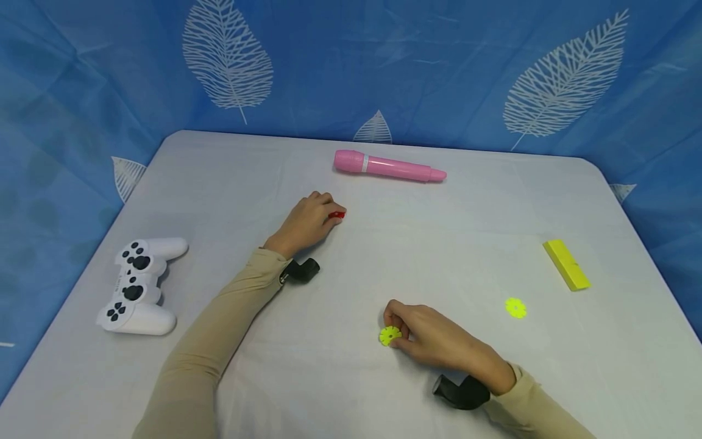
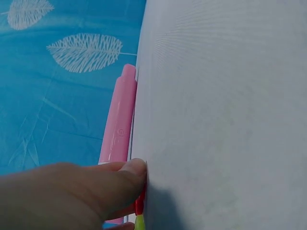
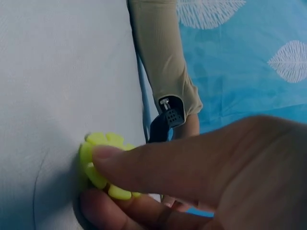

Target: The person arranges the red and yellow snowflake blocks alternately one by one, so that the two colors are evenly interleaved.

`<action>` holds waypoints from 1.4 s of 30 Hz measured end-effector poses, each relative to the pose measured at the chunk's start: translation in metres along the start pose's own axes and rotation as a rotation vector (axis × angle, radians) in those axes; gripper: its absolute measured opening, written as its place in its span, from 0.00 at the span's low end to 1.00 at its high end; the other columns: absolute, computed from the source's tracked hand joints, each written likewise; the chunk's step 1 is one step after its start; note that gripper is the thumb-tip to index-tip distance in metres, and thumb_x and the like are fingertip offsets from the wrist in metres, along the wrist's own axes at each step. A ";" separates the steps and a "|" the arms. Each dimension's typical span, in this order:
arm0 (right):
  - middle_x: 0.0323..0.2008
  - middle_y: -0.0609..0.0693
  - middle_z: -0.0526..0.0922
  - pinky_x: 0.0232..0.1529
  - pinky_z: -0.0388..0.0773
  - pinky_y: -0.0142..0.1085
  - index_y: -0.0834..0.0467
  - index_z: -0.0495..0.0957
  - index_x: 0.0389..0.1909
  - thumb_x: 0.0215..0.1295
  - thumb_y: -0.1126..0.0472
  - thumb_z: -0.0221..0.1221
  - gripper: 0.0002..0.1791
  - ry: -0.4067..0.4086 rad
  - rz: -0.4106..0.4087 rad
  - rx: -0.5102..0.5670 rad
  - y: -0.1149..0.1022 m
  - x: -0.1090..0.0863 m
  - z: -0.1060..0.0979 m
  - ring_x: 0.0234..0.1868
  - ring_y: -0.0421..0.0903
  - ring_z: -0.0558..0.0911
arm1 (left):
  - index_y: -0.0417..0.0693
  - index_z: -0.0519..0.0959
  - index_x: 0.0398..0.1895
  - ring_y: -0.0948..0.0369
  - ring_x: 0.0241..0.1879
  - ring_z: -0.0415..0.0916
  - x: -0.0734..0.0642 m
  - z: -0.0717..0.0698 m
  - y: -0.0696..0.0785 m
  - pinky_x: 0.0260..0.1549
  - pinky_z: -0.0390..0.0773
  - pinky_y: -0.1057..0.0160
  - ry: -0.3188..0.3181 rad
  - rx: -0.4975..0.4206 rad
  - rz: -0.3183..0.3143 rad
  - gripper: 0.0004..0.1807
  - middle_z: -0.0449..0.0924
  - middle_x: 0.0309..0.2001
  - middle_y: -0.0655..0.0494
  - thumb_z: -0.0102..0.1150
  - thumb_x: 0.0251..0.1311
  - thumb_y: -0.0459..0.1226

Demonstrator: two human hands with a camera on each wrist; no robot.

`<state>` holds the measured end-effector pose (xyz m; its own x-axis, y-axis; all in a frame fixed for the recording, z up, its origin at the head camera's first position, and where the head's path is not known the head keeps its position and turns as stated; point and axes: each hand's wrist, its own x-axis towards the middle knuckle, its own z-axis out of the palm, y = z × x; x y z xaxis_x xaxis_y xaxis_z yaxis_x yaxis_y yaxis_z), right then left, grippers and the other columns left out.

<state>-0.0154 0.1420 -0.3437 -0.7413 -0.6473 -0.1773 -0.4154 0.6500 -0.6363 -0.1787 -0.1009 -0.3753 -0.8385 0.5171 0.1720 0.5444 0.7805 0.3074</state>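
Observation:
My left hand is over the middle of the table, its thumb and fingers pinching a small red piece. In the left wrist view the red piece shows under the fingertips with a yellow-green bit below it; the fingers hide most of it. Nearer the front, my right hand pinches a yellow notched disc between thumb and fingers. Up close, this disc has rounded petals round its edge, and the thumb covers part of its face. Another yellow notched disc lies flat to the right of that hand.
A pink wand-shaped thing with a thick end lies near the table's back edge. At the right is a yellow oblong block. A white game controller rests at the left on the white tabletop. Blue leaf-patterned cloth hangs behind.

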 end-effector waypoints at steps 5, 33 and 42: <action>0.24 0.38 0.74 0.29 0.69 0.25 0.51 0.70 0.36 0.54 0.65 0.60 0.12 -0.016 -0.019 -0.001 0.001 0.000 -0.002 0.25 0.30 0.70 | 0.48 0.80 0.46 0.55 0.41 0.70 0.000 0.000 0.000 0.38 0.71 0.58 0.005 -0.001 -0.006 0.13 0.77 0.39 0.52 0.54 0.60 0.41; 0.32 0.40 0.77 0.31 0.71 0.27 0.52 0.78 0.43 0.59 0.62 0.58 0.10 0.150 -0.069 0.085 0.012 0.003 -0.008 0.28 0.31 0.69 | 0.48 0.80 0.46 0.55 0.41 0.70 -0.001 0.002 0.000 0.39 0.71 0.58 0.003 0.001 -0.019 0.13 0.77 0.40 0.52 0.53 0.60 0.41; 0.26 0.40 0.76 0.28 0.72 0.27 0.53 0.78 0.41 0.53 0.63 0.63 0.12 0.187 0.000 0.111 0.014 0.005 -0.010 0.25 0.31 0.70 | 0.48 0.80 0.46 0.55 0.40 0.70 -0.002 0.003 -0.001 0.37 0.71 0.58 0.016 0.001 -0.008 0.13 0.77 0.39 0.52 0.54 0.60 0.41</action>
<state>-0.0299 0.1522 -0.3463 -0.8306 -0.5553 -0.0410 -0.3627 0.5954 -0.7169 -0.1779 -0.1014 -0.3787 -0.8432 0.5050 0.1845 0.5375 0.7852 0.3076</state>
